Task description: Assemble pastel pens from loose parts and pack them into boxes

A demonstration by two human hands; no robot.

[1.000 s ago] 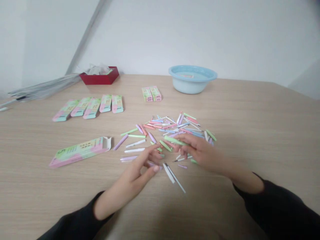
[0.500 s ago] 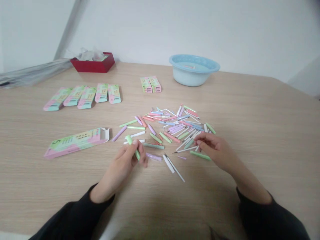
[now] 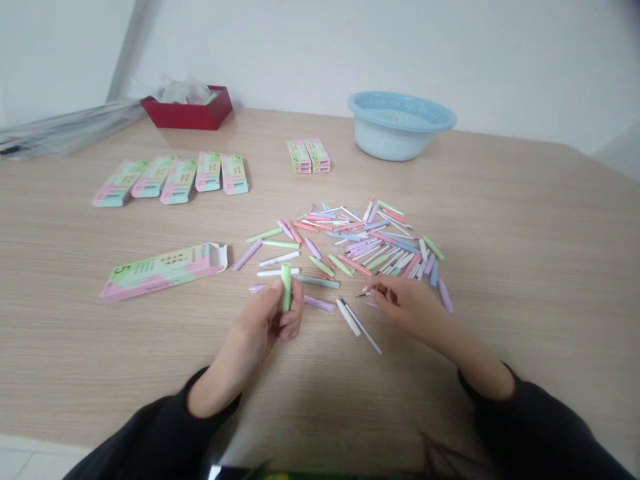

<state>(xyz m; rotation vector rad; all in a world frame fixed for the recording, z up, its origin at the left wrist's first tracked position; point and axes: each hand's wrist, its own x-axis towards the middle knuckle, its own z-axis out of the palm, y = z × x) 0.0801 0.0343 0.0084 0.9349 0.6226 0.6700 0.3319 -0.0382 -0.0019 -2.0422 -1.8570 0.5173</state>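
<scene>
In my left hand (image 3: 267,317) a light green pen barrel (image 3: 286,287) stands nearly upright, with my fingers wrapped round it. My right hand (image 3: 397,300) is closed in a pinch on a thin white pen refill (image 3: 365,293); its dark tip points left and the rest is hidden by the fingers. Between the hands a white pen piece (image 3: 349,317) and another refill (image 3: 364,327) lie side by side. Beyond them spreads a loose pile of pastel pen barrels and white refills (image 3: 373,243). A purple barrel (image 3: 319,303) lies just right of my left hand.
An open pastel carton (image 3: 165,270) lies at left, its flap end facing the pile. Several similar cartons (image 3: 179,180) form a row behind it. More small boxes (image 3: 309,157) are stacked at the back middle. A blue basin (image 3: 400,133) and a red box (image 3: 190,115) stand near the wall.
My right hand has moved left and towards me, away from the pile, with the refill. My left hand has turned the green barrel from slanted to nearly upright. The view has shifted slightly.
</scene>
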